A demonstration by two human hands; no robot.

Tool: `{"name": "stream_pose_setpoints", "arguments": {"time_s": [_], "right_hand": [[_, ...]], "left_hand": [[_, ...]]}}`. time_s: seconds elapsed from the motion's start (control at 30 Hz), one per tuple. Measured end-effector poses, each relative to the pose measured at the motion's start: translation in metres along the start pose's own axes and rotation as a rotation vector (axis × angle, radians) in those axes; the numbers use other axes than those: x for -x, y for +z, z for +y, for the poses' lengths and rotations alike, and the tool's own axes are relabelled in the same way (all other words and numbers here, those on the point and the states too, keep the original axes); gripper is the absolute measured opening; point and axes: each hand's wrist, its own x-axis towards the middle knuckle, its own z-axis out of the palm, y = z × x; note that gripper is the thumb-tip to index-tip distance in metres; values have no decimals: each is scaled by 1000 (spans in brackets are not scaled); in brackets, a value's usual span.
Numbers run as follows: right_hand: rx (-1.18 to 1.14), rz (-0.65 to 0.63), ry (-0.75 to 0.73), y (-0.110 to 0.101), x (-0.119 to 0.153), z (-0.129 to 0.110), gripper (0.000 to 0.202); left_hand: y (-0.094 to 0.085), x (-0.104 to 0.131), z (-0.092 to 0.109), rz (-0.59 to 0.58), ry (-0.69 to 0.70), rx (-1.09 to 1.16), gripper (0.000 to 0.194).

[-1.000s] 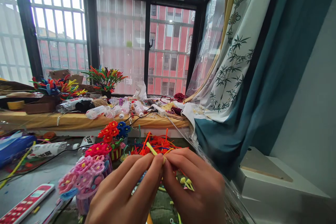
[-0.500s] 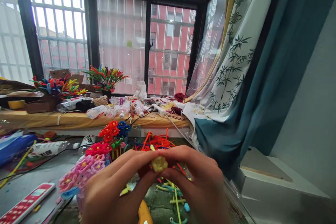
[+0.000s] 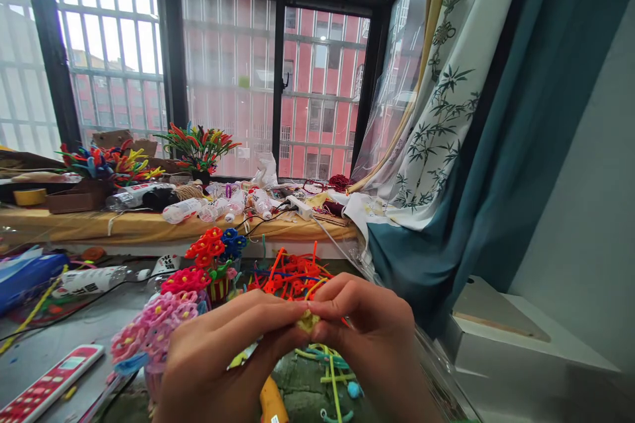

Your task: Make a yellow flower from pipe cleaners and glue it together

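Note:
Between the fingertips of both hands sits a small fuzzy yellow piece of pipe cleaner (image 3: 308, 322), mostly covered by the fingers. My left hand (image 3: 233, 344) pinches it from the left with thumb and forefinger. On the other side my right hand (image 3: 364, 334) grips it the same way, and the fingertips of the two hands touch. Below them lie yellow and teal pipe cleaner strips (image 3: 333, 377) and a blue pompom (image 3: 354, 390). An orange-yellow tool handle (image 3: 272, 402) shows under the left hand, its far part hidden.
Pink pipe cleaner flowers (image 3: 156, 330) and red ones (image 3: 206, 248) stand left of my hands. Red pipe cleaners (image 3: 292, 274) are heaped behind them. A red-and-white remote-like device (image 3: 54, 383) and a plastic bottle (image 3: 96, 281) lie at left. Several bottles (image 3: 183, 210) clutter the windowsill.
The yellow piece has turned and shifted slightly right, and less of it shows. My right fingers have bent and closed in over it; a yellow-orange strand now shows behind them.

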Motion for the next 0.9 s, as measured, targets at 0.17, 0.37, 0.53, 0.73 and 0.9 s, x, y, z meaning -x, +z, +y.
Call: {"name": "stream_pose_setpoints", "arguments": {"time_s": [0.17, 0.37, 0.53, 0.73, 0.9], "right_hand": [[2, -54, 79, -4, -2, 2, 19], [174, -105, -72, -1, -4, 8, 12], [231, -158, -96, 1, -2, 6, 11], [104, -285, 163, 2, 0, 2, 16], [-134, -367, 342, 4, 3, 3, 21]], "left_hand": [[4, 0, 2, 131, -61, -40, 17], [14, 1, 7, 243, -190, 3, 18], [6, -2, 4, 192, -168, -19, 15], [-1, -2, -3, 127, -131, -66, 17], [3, -1, -4, 133, -83, -138, 18]]}}
